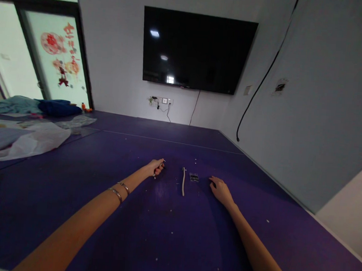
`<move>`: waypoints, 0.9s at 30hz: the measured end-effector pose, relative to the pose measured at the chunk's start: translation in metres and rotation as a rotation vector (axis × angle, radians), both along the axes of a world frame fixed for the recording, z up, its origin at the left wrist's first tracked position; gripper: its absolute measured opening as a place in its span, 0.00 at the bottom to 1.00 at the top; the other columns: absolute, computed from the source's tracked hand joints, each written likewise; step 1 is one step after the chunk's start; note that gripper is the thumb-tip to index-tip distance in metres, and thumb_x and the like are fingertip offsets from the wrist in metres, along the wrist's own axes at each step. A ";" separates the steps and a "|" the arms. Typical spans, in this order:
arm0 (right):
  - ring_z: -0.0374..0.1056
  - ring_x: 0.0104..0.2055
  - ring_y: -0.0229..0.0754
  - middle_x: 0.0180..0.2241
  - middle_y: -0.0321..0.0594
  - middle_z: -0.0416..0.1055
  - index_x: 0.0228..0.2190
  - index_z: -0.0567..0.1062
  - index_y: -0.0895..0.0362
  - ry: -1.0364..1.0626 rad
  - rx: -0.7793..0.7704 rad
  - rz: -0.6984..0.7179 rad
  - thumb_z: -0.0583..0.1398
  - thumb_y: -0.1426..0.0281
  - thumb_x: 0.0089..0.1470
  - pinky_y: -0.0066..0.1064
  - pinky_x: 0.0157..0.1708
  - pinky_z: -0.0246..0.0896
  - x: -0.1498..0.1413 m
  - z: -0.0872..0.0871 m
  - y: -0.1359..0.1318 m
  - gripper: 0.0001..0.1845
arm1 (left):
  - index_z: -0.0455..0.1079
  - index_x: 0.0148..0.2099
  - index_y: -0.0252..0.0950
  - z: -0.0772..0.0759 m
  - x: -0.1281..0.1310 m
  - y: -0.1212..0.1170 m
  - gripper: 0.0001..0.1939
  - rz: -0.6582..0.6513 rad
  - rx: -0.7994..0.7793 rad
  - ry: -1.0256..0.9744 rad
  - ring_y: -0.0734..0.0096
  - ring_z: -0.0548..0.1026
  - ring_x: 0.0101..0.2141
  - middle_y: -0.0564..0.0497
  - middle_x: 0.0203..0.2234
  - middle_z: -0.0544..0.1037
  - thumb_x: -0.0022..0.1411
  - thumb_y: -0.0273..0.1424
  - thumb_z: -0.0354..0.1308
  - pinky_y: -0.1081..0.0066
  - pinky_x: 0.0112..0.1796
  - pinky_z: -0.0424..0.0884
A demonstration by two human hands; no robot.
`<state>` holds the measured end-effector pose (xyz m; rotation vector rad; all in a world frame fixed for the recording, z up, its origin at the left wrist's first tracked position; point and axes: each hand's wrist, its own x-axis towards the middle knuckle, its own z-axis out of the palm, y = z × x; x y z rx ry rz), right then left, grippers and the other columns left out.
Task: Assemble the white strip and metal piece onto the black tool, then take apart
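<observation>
Head view, and the right hand (221, 191) sits low over the purple worktop (124, 239), fingers loosely spread, nothing visible in them. Between the hands lie a pale cord (183, 185) and a small dark piece (193, 177), seemingly for easy reach, while the left hand (156, 168) pinches a tiny item (164, 162), too small to identify; beyond hangs the television (199, 50).

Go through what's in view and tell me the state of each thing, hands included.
Left hand: closed around a small object
Right hand: open, palm down
Pale strip: lying, slightly bent
Small dark piece: lying flat
Television: screen dark, with reflections
Black cord: hanging
White sheeting: rumpled
</observation>
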<state>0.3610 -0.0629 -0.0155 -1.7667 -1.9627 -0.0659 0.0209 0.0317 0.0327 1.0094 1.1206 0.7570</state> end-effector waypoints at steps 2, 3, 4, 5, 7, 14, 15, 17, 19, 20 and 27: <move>0.61 0.53 0.45 0.50 0.49 0.67 0.45 0.73 0.61 -0.004 0.003 -0.001 0.50 0.72 0.52 0.37 0.54 0.52 -0.001 0.000 -0.001 0.20 | 0.57 0.27 0.35 0.005 0.005 -0.002 0.16 0.036 0.043 -0.004 0.87 0.48 0.08 0.62 0.10 0.55 0.64 0.39 0.44 0.81 0.13 0.41; 0.61 0.53 0.45 0.50 0.49 0.67 0.46 0.72 0.61 -0.010 0.004 -0.002 0.50 0.73 0.52 0.37 0.54 0.52 -0.001 0.001 -0.001 0.20 | 0.58 0.27 0.35 0.008 0.008 -0.004 0.16 0.050 0.061 -0.009 0.87 0.48 0.08 0.62 0.10 0.55 0.63 0.40 0.44 0.81 0.13 0.41; 0.61 0.53 0.45 0.50 0.49 0.67 0.46 0.72 0.61 -0.017 0.003 -0.001 0.50 0.73 0.52 0.36 0.54 0.52 -0.001 0.001 -0.002 0.21 | 0.58 0.28 0.35 0.010 0.011 -0.006 0.16 0.052 0.079 -0.019 0.86 0.49 0.08 0.62 0.10 0.55 0.63 0.40 0.45 0.81 0.13 0.41; 0.61 0.53 0.45 0.50 0.49 0.67 0.46 0.72 0.62 -0.025 0.005 -0.001 0.49 0.73 0.53 0.36 0.54 0.52 -0.002 0.001 -0.002 0.21 | 0.58 0.28 0.35 0.012 0.015 -0.009 0.16 0.049 0.095 -0.029 0.86 0.49 0.08 0.62 0.10 0.55 0.62 0.41 0.45 0.81 0.13 0.41; 0.61 0.53 0.45 0.50 0.49 0.67 0.46 0.72 0.63 -0.037 0.011 0.004 0.49 0.73 0.53 0.36 0.54 0.51 -0.002 0.001 -0.002 0.21 | 0.59 0.28 0.35 0.014 0.022 -0.014 0.15 0.034 0.119 -0.053 0.86 0.49 0.08 0.62 0.11 0.55 0.61 0.41 0.46 0.81 0.13 0.41; 0.60 0.54 0.45 0.50 0.48 0.67 0.46 0.72 0.61 -0.023 -0.004 -0.019 0.49 0.72 0.53 0.37 0.53 0.53 -0.003 0.000 -0.002 0.21 | 0.59 0.30 0.36 0.006 0.044 -0.022 0.14 -0.019 0.149 -0.133 0.85 0.49 0.09 0.63 0.11 0.55 0.60 0.41 0.47 0.80 0.13 0.43; 0.60 0.54 0.45 0.50 0.48 0.67 0.46 0.72 0.61 -0.021 -0.009 -0.023 0.49 0.72 0.53 0.37 0.53 0.52 -0.003 0.000 -0.002 0.21 | 0.59 0.30 0.36 0.005 0.046 -0.023 0.13 -0.023 0.148 -0.137 0.85 0.49 0.09 0.63 0.11 0.55 0.60 0.41 0.47 0.80 0.13 0.43; 0.60 0.54 0.45 0.50 0.47 0.67 0.46 0.72 0.60 -0.016 -0.016 -0.026 0.49 0.72 0.53 0.37 0.54 0.52 -0.003 0.001 -0.002 0.21 | 0.58 0.30 0.36 0.004 0.050 -0.024 0.13 -0.028 0.149 -0.143 0.85 0.50 0.09 0.63 0.11 0.55 0.59 0.41 0.48 0.80 0.13 0.43; 0.59 0.55 0.45 0.50 0.47 0.67 0.46 0.72 0.60 -0.006 -0.019 -0.026 0.49 0.72 0.53 0.37 0.54 0.52 -0.004 0.001 -0.003 0.21 | 0.58 0.30 0.36 0.005 0.052 -0.027 0.12 -0.030 0.153 -0.146 0.85 0.50 0.09 0.63 0.11 0.55 0.59 0.40 0.49 0.80 0.14 0.44; 0.59 0.55 0.45 0.50 0.47 0.67 0.46 0.72 0.59 0.001 -0.021 -0.026 0.50 0.72 0.53 0.37 0.54 0.52 -0.004 0.002 -0.003 0.21 | 0.59 0.30 0.36 0.006 0.053 -0.029 0.12 -0.032 0.155 -0.146 0.85 0.50 0.09 0.63 0.11 0.55 0.58 0.39 0.50 0.80 0.14 0.44; 0.59 0.55 0.45 0.51 0.47 0.67 0.46 0.72 0.58 0.030 -0.035 -0.040 0.50 0.72 0.53 0.38 0.54 0.51 -0.007 0.003 -0.006 0.20 | 0.63 0.37 0.33 0.019 0.054 -0.033 0.12 -0.113 0.116 -0.178 0.83 0.57 0.12 0.59 0.16 0.61 0.61 0.37 0.44 0.79 0.15 0.53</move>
